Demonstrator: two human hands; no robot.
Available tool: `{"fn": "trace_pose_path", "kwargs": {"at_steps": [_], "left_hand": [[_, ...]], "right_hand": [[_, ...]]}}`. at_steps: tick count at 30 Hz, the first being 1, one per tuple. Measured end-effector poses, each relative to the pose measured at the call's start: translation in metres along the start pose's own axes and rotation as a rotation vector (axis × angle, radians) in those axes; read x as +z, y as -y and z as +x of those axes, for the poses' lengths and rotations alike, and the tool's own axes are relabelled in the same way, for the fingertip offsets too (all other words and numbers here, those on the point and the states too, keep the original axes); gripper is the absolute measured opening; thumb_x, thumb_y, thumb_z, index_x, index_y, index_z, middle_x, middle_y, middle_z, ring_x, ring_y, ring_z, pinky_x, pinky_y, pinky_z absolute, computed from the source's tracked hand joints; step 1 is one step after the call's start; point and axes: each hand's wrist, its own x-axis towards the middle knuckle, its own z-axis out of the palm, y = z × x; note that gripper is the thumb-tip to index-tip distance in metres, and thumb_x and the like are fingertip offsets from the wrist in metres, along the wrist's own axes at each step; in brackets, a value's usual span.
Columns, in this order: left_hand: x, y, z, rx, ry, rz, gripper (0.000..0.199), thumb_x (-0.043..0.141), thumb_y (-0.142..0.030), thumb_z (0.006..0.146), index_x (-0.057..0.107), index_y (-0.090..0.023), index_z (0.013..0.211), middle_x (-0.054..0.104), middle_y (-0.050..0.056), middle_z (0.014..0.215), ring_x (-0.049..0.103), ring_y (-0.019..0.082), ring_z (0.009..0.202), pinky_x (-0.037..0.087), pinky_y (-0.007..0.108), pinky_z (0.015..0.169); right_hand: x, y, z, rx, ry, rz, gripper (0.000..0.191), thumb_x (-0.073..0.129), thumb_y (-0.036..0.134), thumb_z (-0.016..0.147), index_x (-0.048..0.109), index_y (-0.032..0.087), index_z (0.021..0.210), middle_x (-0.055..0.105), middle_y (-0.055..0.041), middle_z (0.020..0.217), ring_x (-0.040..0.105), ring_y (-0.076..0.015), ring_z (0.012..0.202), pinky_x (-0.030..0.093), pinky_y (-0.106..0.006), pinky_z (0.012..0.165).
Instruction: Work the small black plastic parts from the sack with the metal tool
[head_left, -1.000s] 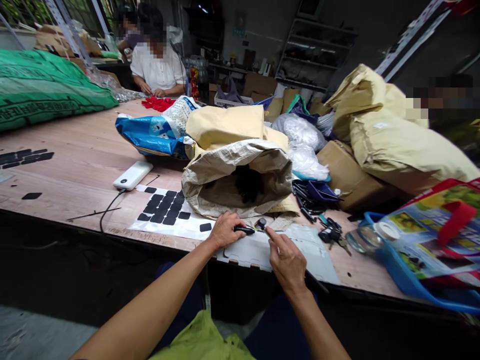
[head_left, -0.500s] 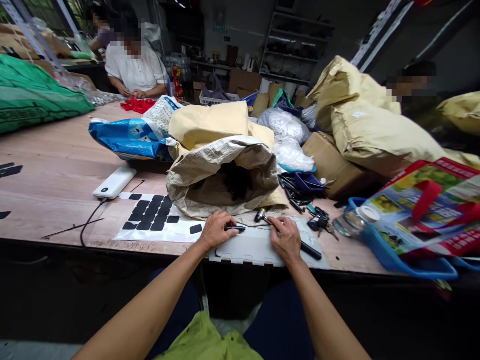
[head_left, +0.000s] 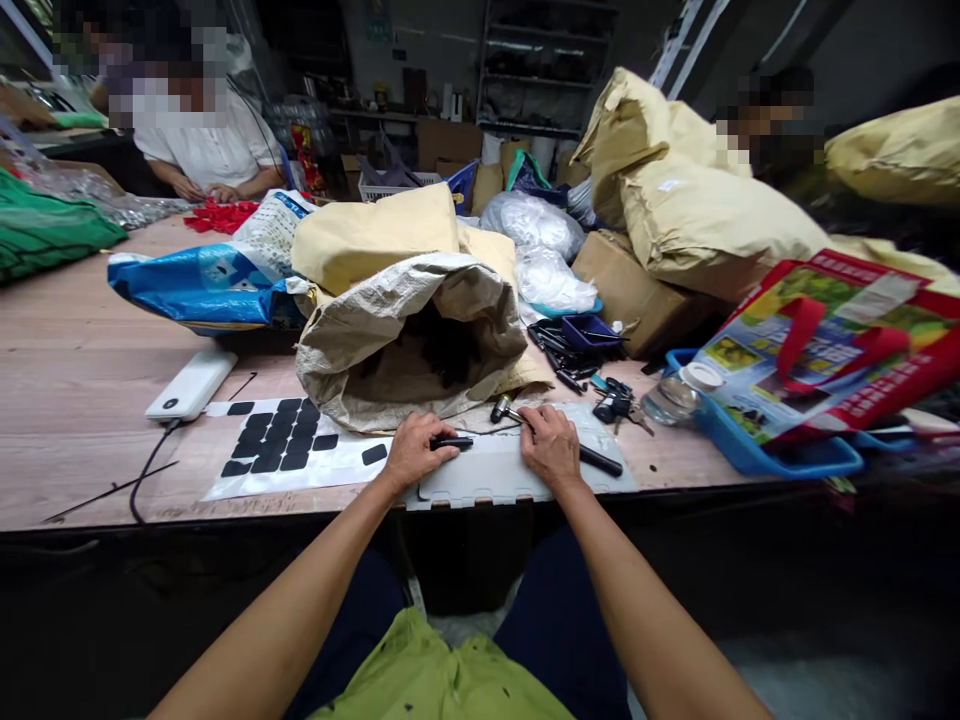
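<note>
The open sack (head_left: 409,345) lies on its side with its mouth towards me and a dark mass inside. Just in front of it, on my side, lies a flat grey board (head_left: 480,480), and both my hands are there. My left hand (head_left: 420,450), in front of the sack's mouth, grasps a slim black tube (head_left: 460,442), its free end pointing right. My right hand (head_left: 550,443), in front of the sack's right edge, is wrapped around a hammer (head_left: 604,462). The hammer's metal head sticks out to the left near the sack's lower rim, and its black handle runs out to the right. I can't tell whether the head touches anything.

Left of the sack and a little in front, a white sheet (head_left: 330,475) carries black patches (head_left: 277,436); farther left lies a white device (head_left: 191,384) with a dark cable. Right of the sack are loose black parts (head_left: 559,355), a bunch of keys (head_left: 615,405), a clear bottle (head_left: 671,400) and a blue basket (head_left: 780,462). Beyond the sack, to the left, a co-worker in a white shirt (head_left: 214,150) sits by red pieces (head_left: 221,216).
</note>
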Motion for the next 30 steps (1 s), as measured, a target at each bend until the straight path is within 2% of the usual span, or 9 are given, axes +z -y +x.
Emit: {"fn": "trace_pose_path", "kwargs": {"at_steps": [5, 9, 12, 17, 20, 23, 25, 27, 30], "left_hand": [[-0.009, -0.04, -0.031, 0.081, 0.034, -0.215, 0.02, 0.066, -0.035, 0.091, 0.073, -0.021, 0.103, 0.071, 0.005, 0.101, 0.058, 0.022, 0.097, 0.042, 0.035, 0.091], [0.016, -0.07, -0.095, 0.083, 0.425, -0.427, 0.023, 0.065, -0.038, 0.092, 0.073, -0.023, 0.106, 0.072, 0.001, 0.095, 0.063, 0.017, 0.086, 0.044, 0.027, 0.079], [0.058, -0.061, -0.134, -0.148, 0.575, -0.376, 0.025, 0.068, -0.041, 0.086, 0.076, -0.022, 0.099, 0.072, -0.001, 0.083, 0.063, 0.016, 0.075, 0.043, 0.026, 0.068], [0.1, -0.027, -0.145, -0.5, 0.527, -0.177, 0.049, 0.058, -0.045, 0.09, 0.068, -0.018, 0.129, 0.074, 0.008, 0.101, 0.066, 0.025, 0.093, 0.048, 0.033, 0.08], [0.079, -0.032, -0.131, -0.473, 0.633, -0.102, 0.06, 0.063, -0.048, 0.085, 0.063, -0.016, 0.136, 0.074, 0.012, 0.103, 0.068, 0.028, 0.096, 0.05, 0.036, 0.081], [0.032, -0.05, -0.102, -0.344, 0.826, -0.299, 0.045, 0.068, -0.048, 0.081, 0.074, -0.018, 0.115, 0.075, 0.008, 0.087, 0.068, 0.021, 0.071, 0.05, 0.029, 0.064], [-0.002, -0.055, -0.07, -0.319, 0.825, -0.478, 0.047, 0.062, -0.056, 0.086, 0.073, -0.017, 0.111, 0.075, 0.007, 0.086, 0.063, 0.016, 0.058, 0.047, 0.025, 0.055], [-0.033, -0.047, -0.029, -0.272, 0.582, -0.48, 0.049, 0.058, -0.058, 0.089, 0.072, -0.016, 0.109, 0.075, 0.008, 0.09, 0.065, 0.016, 0.063, 0.051, 0.026, 0.06], [-0.064, -0.016, 0.033, -0.366, 0.0, -0.051, 0.04, 0.058, -0.047, 0.092, 0.07, -0.016, 0.115, 0.075, 0.012, 0.102, 0.07, 0.025, 0.093, 0.054, 0.032, 0.08]], "right_hand": [[0.0, 0.0, 0.001, 0.016, 0.019, -0.011, 0.027, 0.056, 0.022, 0.091, 0.069, 0.025, 0.115, 0.061, -0.0061, 0.102, 0.048, -0.022, 0.097, 0.03, -0.033, 0.081], [0.0, 0.0, 0.001, 0.018, 0.015, -0.012, 0.027, 0.056, 0.022, 0.091, 0.068, 0.025, 0.115, 0.061, -0.0066, 0.102, 0.049, -0.0223, 0.098, 0.03, -0.033, 0.081], [0.0, -0.001, 0.001, 0.013, 0.011, -0.009, 0.026, 0.056, 0.023, 0.092, 0.069, 0.025, 0.114, 0.061, -0.0065, 0.102, 0.049, -0.0222, 0.098, 0.03, -0.032, 0.081], [0.0, -0.002, 0.001, -0.001, -0.011, -0.01, 0.026, 0.056, 0.022, 0.091, 0.069, 0.024, 0.113, 0.061, -0.0066, 0.101, 0.049, -0.0224, 0.098, 0.031, -0.032, 0.081], [0.0, -0.002, 0.001, -0.009, -0.012, -0.016, 0.025, 0.055, 0.022, 0.091, 0.069, 0.024, 0.112, 0.06, -0.0064, 0.101, 0.049, -0.0222, 0.098, 0.03, -0.032, 0.08], [-0.001, -0.002, 0.001, -0.008, -0.014, -0.023, 0.025, 0.055, 0.023, 0.091, 0.069, 0.024, 0.112, 0.06, -0.0063, 0.101, 0.048, -0.022, 0.097, 0.03, -0.032, 0.079], [-0.001, -0.001, 0.001, -0.006, -0.016, -0.022, 0.025, 0.055, 0.024, 0.091, 0.069, 0.024, 0.112, 0.06, -0.0063, 0.101, 0.048, -0.0219, 0.097, 0.03, -0.032, 0.079], [-0.002, -0.001, 0.001, -0.003, -0.015, -0.017, 0.025, 0.056, 0.023, 0.091, 0.069, 0.024, 0.112, 0.06, -0.0063, 0.101, 0.048, -0.022, 0.097, 0.03, -0.032, 0.079], [-0.003, -0.001, 0.002, 0.006, -0.009, -0.011, 0.025, 0.057, 0.023, 0.09, 0.069, 0.024, 0.112, 0.06, -0.0062, 0.1, 0.048, -0.0219, 0.097, 0.03, -0.032, 0.079]]}}
